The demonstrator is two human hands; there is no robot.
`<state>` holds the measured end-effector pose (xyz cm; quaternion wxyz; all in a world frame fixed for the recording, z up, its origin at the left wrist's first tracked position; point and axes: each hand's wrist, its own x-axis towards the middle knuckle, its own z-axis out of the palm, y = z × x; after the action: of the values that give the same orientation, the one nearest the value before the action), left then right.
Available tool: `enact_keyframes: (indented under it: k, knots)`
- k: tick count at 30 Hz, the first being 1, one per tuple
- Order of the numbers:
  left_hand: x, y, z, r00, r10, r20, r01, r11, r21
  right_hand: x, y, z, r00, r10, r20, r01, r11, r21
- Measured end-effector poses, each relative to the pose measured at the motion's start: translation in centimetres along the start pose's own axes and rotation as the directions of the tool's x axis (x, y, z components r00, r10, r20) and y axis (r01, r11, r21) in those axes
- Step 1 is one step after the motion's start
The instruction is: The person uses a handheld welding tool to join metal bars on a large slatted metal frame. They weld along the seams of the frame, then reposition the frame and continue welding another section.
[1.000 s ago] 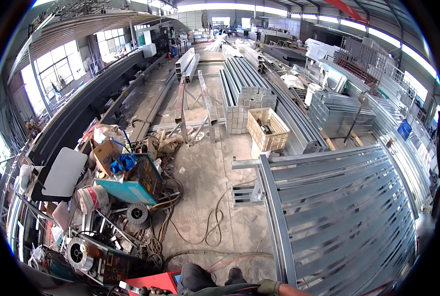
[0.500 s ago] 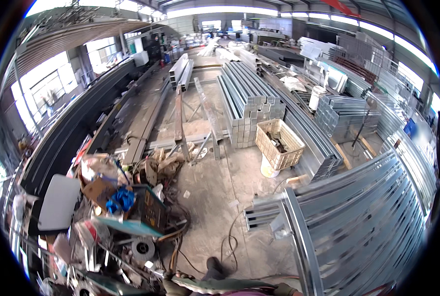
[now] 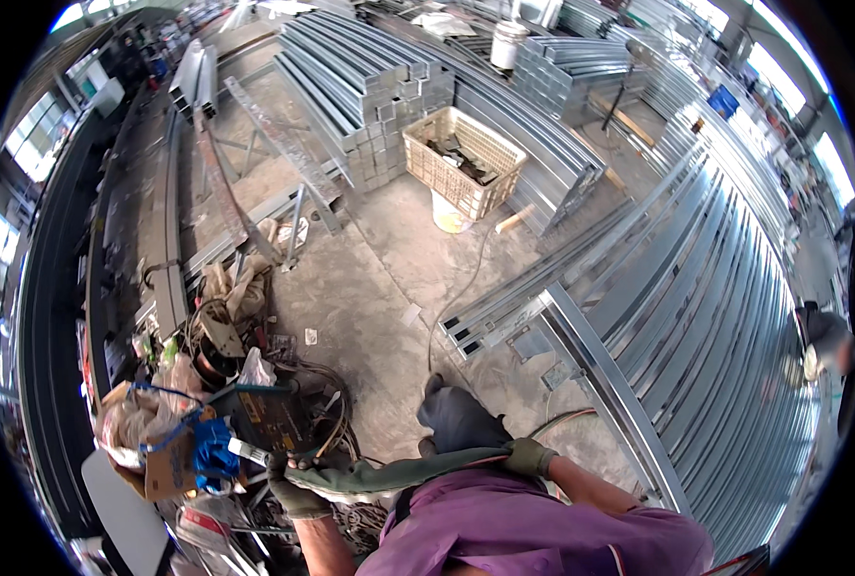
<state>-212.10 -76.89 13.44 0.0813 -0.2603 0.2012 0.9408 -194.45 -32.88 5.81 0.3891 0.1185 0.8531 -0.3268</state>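
A long dark green piece of padded cloth [image 3: 418, 468] stretches across the front of my waist, over a purple shirt [image 3: 514, 518]. My right hand [image 3: 525, 457], in a grey-green work glove, is closed on the cloth's right end. Gloved alike, my left hand [image 3: 298, 492] is closed at its left end. A pale, flat, narrow piece [image 3: 248, 449] shows just beyond the left fingers; I cannot tell whether they hold it. One dark shoe and trouser leg [image 3: 458, 420] are in front of the cloth.
Cluttered cables, bags and a dark box-shaped machine [image 3: 272, 415] lie at my left. A frame of long metal bars [image 3: 677, 355] fills the right. Ahead, a beige crate [image 3: 475, 182] sits on a bucket [image 3: 450, 215] beside stacked metal tubes [image 3: 380, 96]. Another person [image 3: 821, 341] is at far right.
The view has tipped downward and turned right, so the crate and tubes sit higher and further left. My hands and the green cloth now show more fully.
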Motion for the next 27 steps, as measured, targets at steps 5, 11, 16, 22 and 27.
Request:
enact_keyframes:
  k: [5, 11, 16, 22, 27]
  knots:
    - [7.9, 4.6, 1.3, 0.994, -0.075, 0.085, 0.067, 0.993, 0.095, 8.0, -4.8, -2.6, 0.999, -0.041, -0.012, 0.042, 0.992, 0.121]
    - [15.6, 6.6, 8.7, 0.998, -0.02, -0.052, 0.026, 0.994, 0.106, 14.1, -9.2, -8.9, 0.998, 0.023, -0.054, -0.016, 0.992, 0.129]
    - [23.8, 6.6, 11.8, 0.987, 0.062, -0.149, -0.02, 0.964, 0.267, 15.6, -10.8, -13.0, 0.995, 0.07, -0.065, -0.058, 0.984, 0.171]
    - [34.8, 5.2, 20.0, 0.971, -0.235, -0.044, 0.233, 0.884, 0.405, 18.3, -13.3, -15.4, 0.961, 0.218, -0.169, -0.146, 0.922, 0.359]
    - [42.2, -0.8, 32.8, 0.917, -0.377, 0.13, 0.236, 0.776, 0.584, 19.6, -16.2, -19.3, 0.839, 0.473, -0.269, -0.242, 0.767, 0.594]
